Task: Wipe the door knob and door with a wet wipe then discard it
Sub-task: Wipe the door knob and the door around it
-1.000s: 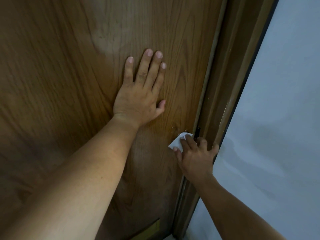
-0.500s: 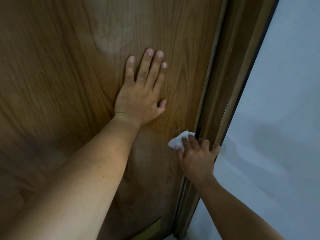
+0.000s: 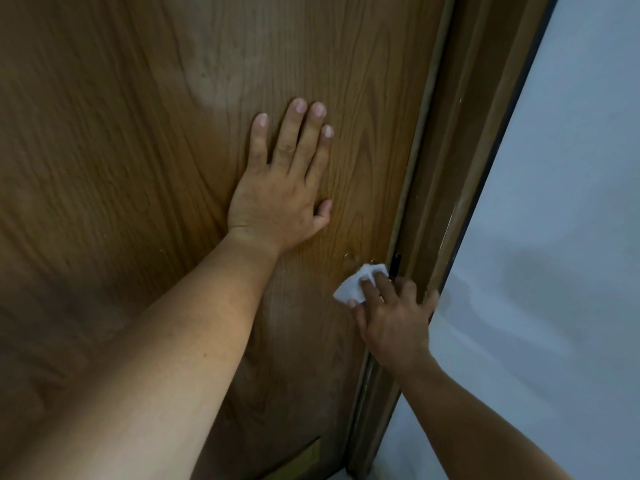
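Head view: right hand [image 3: 391, 323] covers wipe [image 3: 356, 284] (knob hidden).

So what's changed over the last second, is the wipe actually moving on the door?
Barely. The right hand has slid the wet wipe a little down the door next to the frame, still pressing it with the fingertips. Nothing was picked up or let go. The left hand stays flat on the door in the same spot.

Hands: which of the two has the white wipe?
The right hand, low by the door's edge, presses the wipe under its fingers. The left hand lies flat and bare higher up.
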